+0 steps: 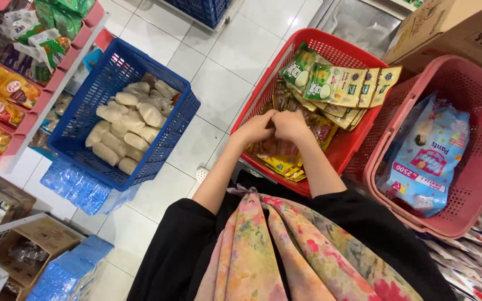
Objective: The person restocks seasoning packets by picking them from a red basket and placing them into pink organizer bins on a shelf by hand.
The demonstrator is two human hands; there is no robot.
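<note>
My left hand (255, 129) and my right hand (291, 125) are pressed together over a red basket (338, 150). Both have their fingers curled around the top of some brown and yellow sachets (279, 157) inside the basket. Green and yellow sachets (336, 85) lie fanned along the far side of the same basket. What exactly the fingers pinch is partly hidden by the hands.
A pink basket (464, 83) to the right holds a blue plastic pack (428, 159). A blue basket (79, 120) to the left holds pale oblong packets (129, 125). Shelves of snack packs (6, 95) stand at far left, cardboard boxes (464, 28) at top right, blue bundles (76, 187) on the tiled floor.
</note>
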